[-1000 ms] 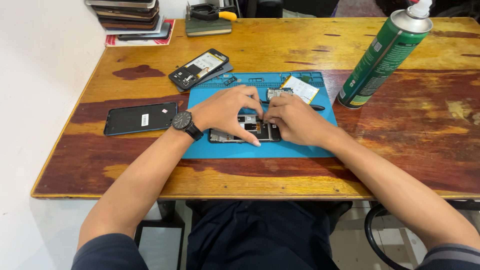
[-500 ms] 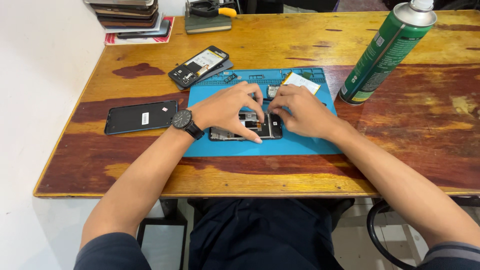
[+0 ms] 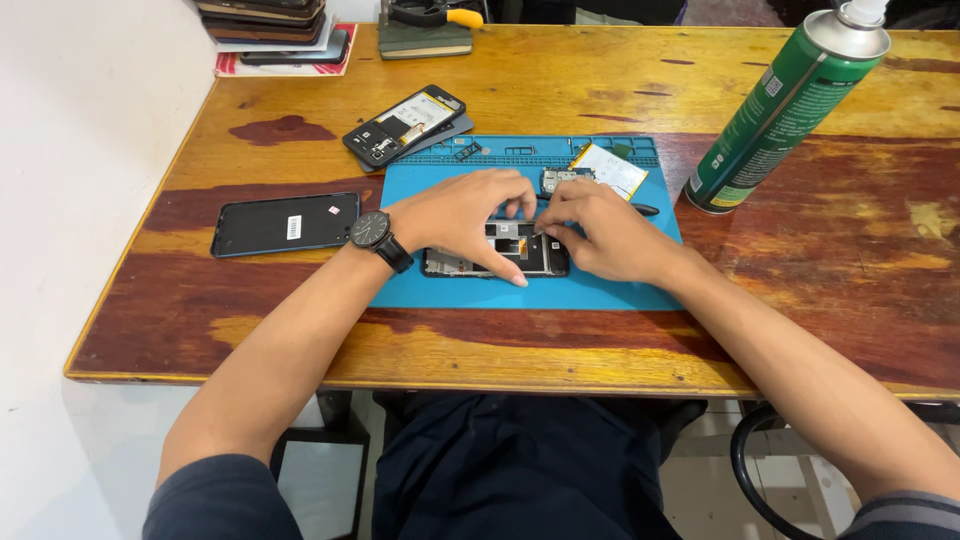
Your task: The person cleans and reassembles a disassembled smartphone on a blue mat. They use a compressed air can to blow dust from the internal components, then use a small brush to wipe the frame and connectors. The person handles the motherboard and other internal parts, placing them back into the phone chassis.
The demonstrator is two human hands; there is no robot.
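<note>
In the head view, the left hand [image 3: 462,218] and right hand [image 3: 600,232] are pressing curled fingers onto one opened phone [image 3: 495,250] beneath them, possibly pinching something, on a blue mat [image 3: 620,290] covering the wooden table [image 3: 560,85], two more phones lying beyond the left wrist.

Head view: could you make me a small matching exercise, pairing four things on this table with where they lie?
Things:
1. spray can
2. open phone
3. black panel
4. stack of phones

Places:
A. far left corner of the table
B. on the blue mat, under both hands
C. on bare wood, left of the mat
D. right of the mat, standing upright

Pairs: 1-D, 2-B, 3-C, 4-A
</note>
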